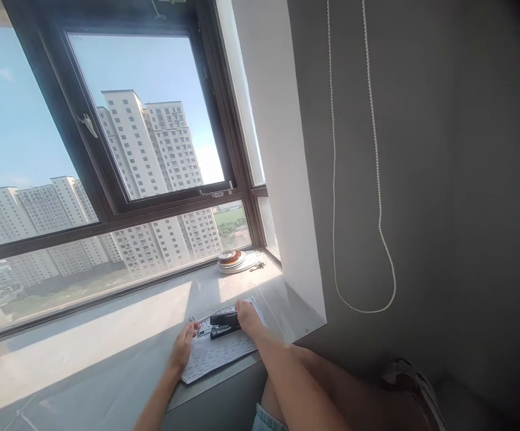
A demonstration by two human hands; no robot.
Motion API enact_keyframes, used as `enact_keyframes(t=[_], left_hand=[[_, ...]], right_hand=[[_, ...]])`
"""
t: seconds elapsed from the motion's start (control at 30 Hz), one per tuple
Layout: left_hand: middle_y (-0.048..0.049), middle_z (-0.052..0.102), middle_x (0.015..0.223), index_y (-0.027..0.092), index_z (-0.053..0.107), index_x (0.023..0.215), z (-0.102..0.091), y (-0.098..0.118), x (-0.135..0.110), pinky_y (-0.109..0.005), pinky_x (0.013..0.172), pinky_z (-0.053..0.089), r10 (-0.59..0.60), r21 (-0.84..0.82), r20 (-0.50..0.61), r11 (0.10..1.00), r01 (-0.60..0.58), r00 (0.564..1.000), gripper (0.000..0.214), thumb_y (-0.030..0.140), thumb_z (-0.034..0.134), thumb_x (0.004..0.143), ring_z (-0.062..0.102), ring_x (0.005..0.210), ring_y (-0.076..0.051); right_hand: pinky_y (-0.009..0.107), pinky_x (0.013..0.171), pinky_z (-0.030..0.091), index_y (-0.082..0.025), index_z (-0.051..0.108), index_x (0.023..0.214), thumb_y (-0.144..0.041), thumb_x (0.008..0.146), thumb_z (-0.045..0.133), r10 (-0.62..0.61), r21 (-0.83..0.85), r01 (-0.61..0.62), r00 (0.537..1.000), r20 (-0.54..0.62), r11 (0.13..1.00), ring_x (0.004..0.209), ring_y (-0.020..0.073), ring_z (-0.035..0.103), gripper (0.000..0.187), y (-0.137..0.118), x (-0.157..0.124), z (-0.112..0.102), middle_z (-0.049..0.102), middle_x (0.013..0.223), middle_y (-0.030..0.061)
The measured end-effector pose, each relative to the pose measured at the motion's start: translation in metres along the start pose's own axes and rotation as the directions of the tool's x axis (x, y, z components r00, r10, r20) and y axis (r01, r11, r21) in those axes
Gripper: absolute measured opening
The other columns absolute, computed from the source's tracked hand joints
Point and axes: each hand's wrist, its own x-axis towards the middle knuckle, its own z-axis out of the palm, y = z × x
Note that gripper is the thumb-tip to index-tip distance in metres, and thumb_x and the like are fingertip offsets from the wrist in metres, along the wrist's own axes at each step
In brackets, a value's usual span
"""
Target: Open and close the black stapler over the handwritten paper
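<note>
Printed papers [219,357] are laid on the windowsill [120,341], left edge touched by the curled left hand [183,346]; whether clamped cannot be told. On them, a black stapler [224,323] is gripped at its right end by the right hand [248,317]. Farther, round plate-like items [231,263] are stacked near the window [174,206]; tall buildings [129,137] are seen outside.

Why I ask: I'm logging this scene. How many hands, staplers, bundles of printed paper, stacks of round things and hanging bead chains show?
Hands: 2 (left hand, right hand)
Stapler: 1
Bundle of printed paper: 1, sheets not countable
Stack of round things: 1
Hanging bead chain: 1
Total: 6
</note>
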Motion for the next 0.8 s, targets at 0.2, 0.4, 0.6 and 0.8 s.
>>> enact_keyframes(t=[0.2, 0.4, 0.6, 0.8], left_hand=[[-0.0113, 0.075, 0.109, 0.021, 0.070, 0.099, 0.001, 0.002, -0.001, -0.048, 0.100, 0.051, 0.105, 0.098, 0.021, 0.989, -0.107, 0.994, 0.061, 0.072, 0.038, 0.091, 0.069, 0.106, -0.033], [-0.0114, 0.074, 0.109, 0.023, 0.071, 0.096, 0.000, 0.017, -0.008, -0.052, 0.105, 0.049, 0.175, 0.194, -0.007, 0.966, -0.171, 0.985, 0.045, 0.058, 0.043, 0.091, 0.066, 0.114, -0.034], [-0.0149, 0.063, 0.135, 0.021, 0.063, 0.116, 0.001, 0.055, -0.017, -0.052, 0.111, 0.048, -0.114, -0.274, -0.231, 0.961, 0.048, 0.966, 0.043, 0.052, 0.040, 0.099, 0.059, 0.130, -0.033], [-0.0180, 0.070, 0.115, 0.016, 0.059, 0.121, 0.008, 0.067, -0.014, -0.045, 0.094, 0.061, -0.434, -0.789, 0.166, 0.481, 0.383, 0.886, 0.044, 0.052, 0.041, 0.100, 0.073, 0.105, -0.028]], right_hand=[[0.024, 0.064, 0.039, -0.021, 0.074, 0.090, -0.040, 0.091, 0.069, -0.083, 0.111, 0.057, 0.965, 0.248, 0.992, 0.080, 0.0182, 0.064, 0.020, -0.014, -0.009, -0.010, 0.072, 0.085, 0.0025], [0.026, 0.068, 0.041, -0.023, 0.076, 0.101, -0.027, 0.077, 0.081, -0.088, -0.010, 0.094, 0.960, 0.266, 0.996, 0.088, 0.0230, 0.067, 0.025, -0.013, -0.017, -0.028, 0.074, 0.094, 0.0050], [0.033, 0.083, 0.044, -0.019, 0.069, 0.107, -0.012, 0.089, 0.065, -0.373, -0.137, 0.378, 0.926, 0.059, 0.916, 0.104, 0.0257, 0.062, 0.020, -0.028, -0.023, -0.039, 0.074, 0.101, 0.0093], [0.040, 0.095, 0.040, -0.020, 0.065, 0.112, -0.012, 0.103, 0.046, -0.738, -0.309, 0.711, 0.674, 0.043, 0.631, 0.109, 0.0236, 0.055, 0.023, -0.039, -0.029, -0.039, 0.073, 0.112, 0.0086]])
